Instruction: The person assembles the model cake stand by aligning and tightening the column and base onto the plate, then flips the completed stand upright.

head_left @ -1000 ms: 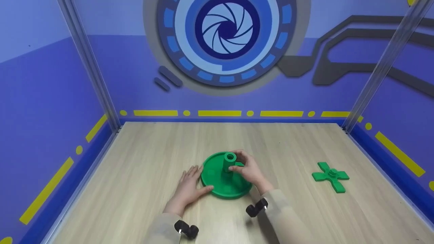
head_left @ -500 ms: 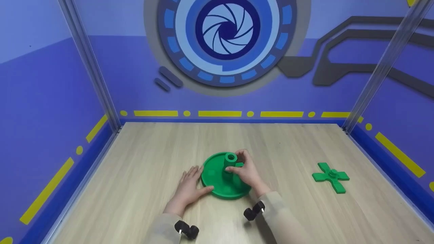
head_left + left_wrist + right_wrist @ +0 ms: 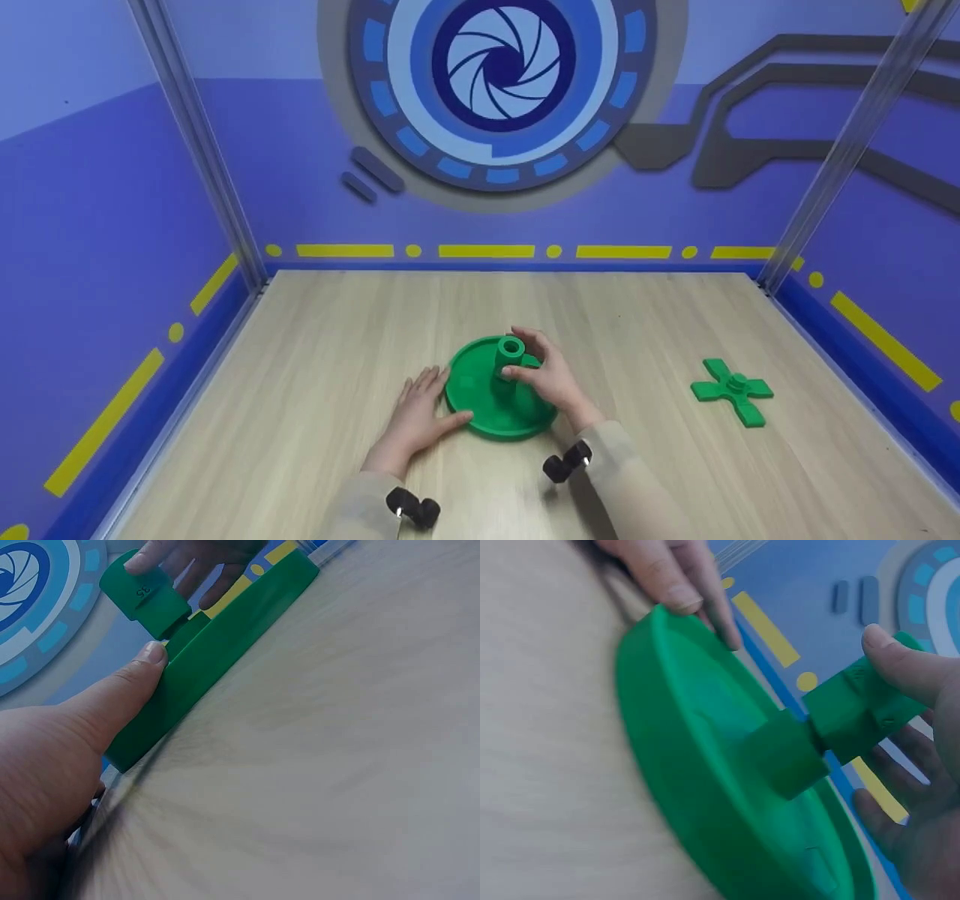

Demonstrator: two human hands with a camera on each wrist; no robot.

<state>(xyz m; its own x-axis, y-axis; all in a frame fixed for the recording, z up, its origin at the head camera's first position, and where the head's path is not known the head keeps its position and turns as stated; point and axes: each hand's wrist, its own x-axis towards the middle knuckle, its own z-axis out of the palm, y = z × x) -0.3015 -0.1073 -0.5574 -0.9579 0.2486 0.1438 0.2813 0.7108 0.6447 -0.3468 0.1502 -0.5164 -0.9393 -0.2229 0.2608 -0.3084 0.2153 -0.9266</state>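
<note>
A round green dish point(image 3: 480, 416) with a raised rim lies on the table. Over its middle stands a hollow green cylinder point(image 3: 510, 351), pinched by my right hand point(image 3: 553, 381) between thumb and fingers. In the right wrist view the cylinder point(image 3: 847, 720) meets a round post point(image 3: 784, 757) rising from the dish; how firmly they join I cannot tell. Against the dish's left rim my left hand point(image 3: 417, 426) rests with spread fingers, its thumb on the near edge. The left wrist view shows that thumb on the rim point(image 3: 217, 664) of the dish.
A green cross-shaped piece point(image 3: 733, 391) with a round knob lies on the table to the right. Blue printed walls point(image 3: 480, 217) and metal corner posts point(image 3: 202, 142) stand around the wooden table point(image 3: 337, 315).
My right hand has shifted slightly around the cylinder, its fingers away and then back behind it. The left hand and the dish stay where they were.
</note>
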